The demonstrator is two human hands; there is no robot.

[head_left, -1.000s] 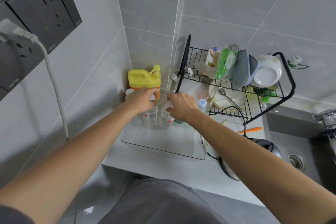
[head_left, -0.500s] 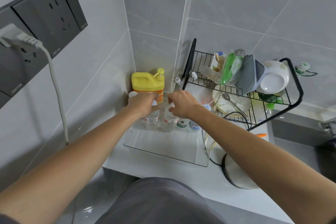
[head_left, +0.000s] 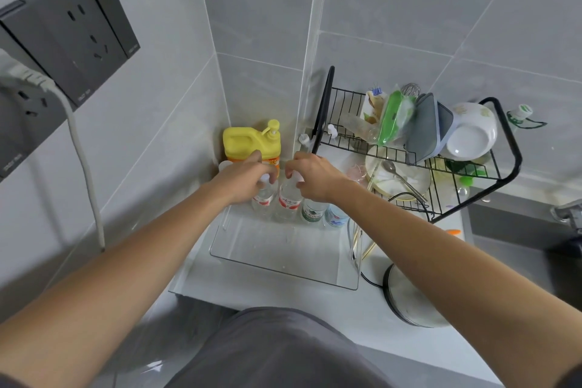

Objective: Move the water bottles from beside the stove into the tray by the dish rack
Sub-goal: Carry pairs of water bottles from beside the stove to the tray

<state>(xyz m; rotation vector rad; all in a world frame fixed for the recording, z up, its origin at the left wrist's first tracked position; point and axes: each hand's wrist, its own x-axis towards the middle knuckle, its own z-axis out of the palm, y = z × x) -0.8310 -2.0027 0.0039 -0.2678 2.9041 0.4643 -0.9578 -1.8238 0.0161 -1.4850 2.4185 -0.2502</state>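
A clear plastic tray (head_left: 277, 264) lies on the white counter left of the dish rack (head_left: 419, 154). Several water bottles stand upright in a row along its far wall. My left hand (head_left: 242, 179) grips the cap of the leftmost red-labelled bottle (head_left: 264, 200). My right hand (head_left: 315, 176) holds the top of the second red-labelled bottle (head_left: 288, 201). To their right stand a green-labelled bottle (head_left: 312, 213) and a blue-labelled bottle (head_left: 336, 219), their tops hidden under my right wrist.
A yellow detergent jug (head_left: 250, 142) stands in the corner behind the tray. The black wire rack holds bowls, a plate with a spoon, and bags. A kettle (head_left: 409, 299) with its cord sits at the tray's right. The sink (head_left: 519, 230) lies far right. A wall socket with a plugged cord (head_left: 78, 151) is at left.
The view has shifted a little to the left and down. Both hands stay on the tops of the two red-labelled bottles, which now stand upright side by side in the tray.
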